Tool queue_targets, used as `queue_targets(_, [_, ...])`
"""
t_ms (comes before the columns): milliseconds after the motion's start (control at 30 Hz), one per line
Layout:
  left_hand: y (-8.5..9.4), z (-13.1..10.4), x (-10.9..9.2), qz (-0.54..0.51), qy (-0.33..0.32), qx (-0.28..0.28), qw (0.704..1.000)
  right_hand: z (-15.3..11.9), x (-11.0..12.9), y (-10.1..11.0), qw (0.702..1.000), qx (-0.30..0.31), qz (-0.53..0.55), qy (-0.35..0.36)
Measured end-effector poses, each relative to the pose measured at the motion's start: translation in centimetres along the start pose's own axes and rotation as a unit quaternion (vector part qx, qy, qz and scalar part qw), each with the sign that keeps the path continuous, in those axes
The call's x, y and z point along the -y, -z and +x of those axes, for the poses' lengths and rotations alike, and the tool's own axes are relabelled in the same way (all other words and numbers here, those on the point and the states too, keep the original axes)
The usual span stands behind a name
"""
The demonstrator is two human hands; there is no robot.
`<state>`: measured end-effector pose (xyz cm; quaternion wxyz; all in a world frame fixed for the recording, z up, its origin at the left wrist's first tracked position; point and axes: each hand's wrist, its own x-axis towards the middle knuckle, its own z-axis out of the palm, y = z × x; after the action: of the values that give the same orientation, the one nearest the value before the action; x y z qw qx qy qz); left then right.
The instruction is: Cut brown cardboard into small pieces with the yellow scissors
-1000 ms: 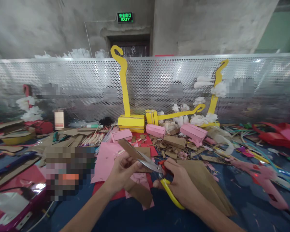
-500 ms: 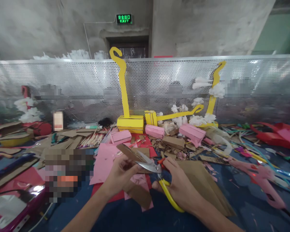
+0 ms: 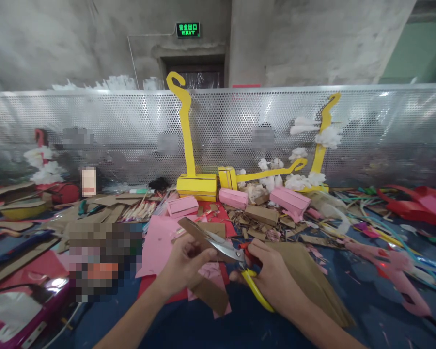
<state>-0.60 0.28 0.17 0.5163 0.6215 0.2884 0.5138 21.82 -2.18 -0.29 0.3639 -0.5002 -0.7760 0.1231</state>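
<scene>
My left hand (image 3: 185,259) pinches a narrow strip of brown cardboard (image 3: 192,229), its far end tilted up to the left. My right hand (image 3: 271,269) is wrapped round the handles of a pair of scissors (image 3: 256,290), one handle yellow and the other red. The blades point left and lie along the strip, close to my left fingertips; the strip partly hides them. Below my left hand, another piece of cardboard (image 3: 211,294) rests over a pink paper scrap (image 3: 221,310). Pink sheets (image 3: 156,247) lie beyond my left hand.
Pink blocks (image 3: 181,207) and yellow hooked cardboard stands (image 3: 196,185) line the back before a perforated metal panel (image 3: 131,126). Cardboard scraps (image 3: 261,214) are heaped in the middle. On the right lie a flat cardboard sheet (image 3: 305,276) and a pink glue gun (image 3: 388,261).
The scissor blades have come closer together along the cardboard strip. My right fingers have drawn in on the handles, and both hands stay in about the same place.
</scene>
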Motion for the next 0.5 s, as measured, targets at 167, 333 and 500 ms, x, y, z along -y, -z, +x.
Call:
queue_targets(167, [-0.16,0.21,-0.11,-0.007,-0.015,-0.016,1.0,-0.18,0.06,-0.01,1.0,0.005,-0.008,0.0])
queue_targets(333, [-0.7,0.12,-0.7,0.015,-0.03,0.024,0.999,-0.57,0.35,0.11,1.0,0.01,-0.016,-0.003])
queue_targets(500, [-0.59,-0.17,-0.25,0.059,-0.023,0.055,0.996,-0.62,0.31,0.02,1.0,0.014,-0.012,-0.006])
